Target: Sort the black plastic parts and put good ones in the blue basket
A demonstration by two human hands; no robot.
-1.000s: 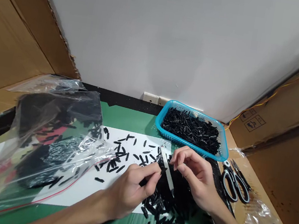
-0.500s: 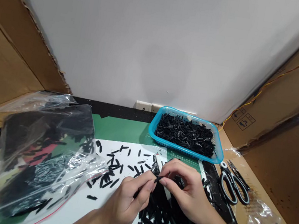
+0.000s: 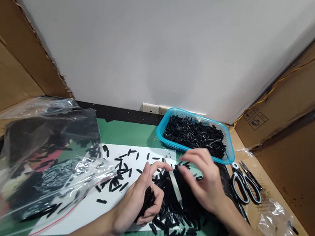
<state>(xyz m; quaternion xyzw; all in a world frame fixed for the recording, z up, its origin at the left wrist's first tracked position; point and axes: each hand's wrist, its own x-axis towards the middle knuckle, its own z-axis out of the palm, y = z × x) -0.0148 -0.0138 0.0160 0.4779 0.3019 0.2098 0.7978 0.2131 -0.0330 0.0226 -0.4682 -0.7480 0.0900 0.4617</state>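
My left hand (image 3: 145, 197) is curled around a bunch of small black strips (image 3: 147, 202), its thumb and index finger stretched out. My right hand (image 3: 203, 179) hovers to the right with fingers apart and nothing visible between them. Below and between both hands lies a dark pile of the same strips (image 3: 170, 217), with a slim white tool (image 3: 176, 188) resting on it. More loose strips are scattered over a white sheet (image 3: 82, 214) left of my left hand. A blue plastic basket (image 3: 159, 132) full of black strips stands just beyond my right hand.
A large clear zip bag (image 3: 46, 180) holding black material lies at the left. Scissors (image 3: 242, 187) and a pointed metal tool (image 3: 251, 176) lie at the right, near a small clear bag (image 3: 277, 228). Cardboard walls (image 3: 304, 117) flank the table; a white wall (image 3: 168, 48) closes the back.
My fingertips were together at a black strip; now the hands have parted. My right hand has opened and moved up and right, while my left has turned, showing the bunch in its palm.
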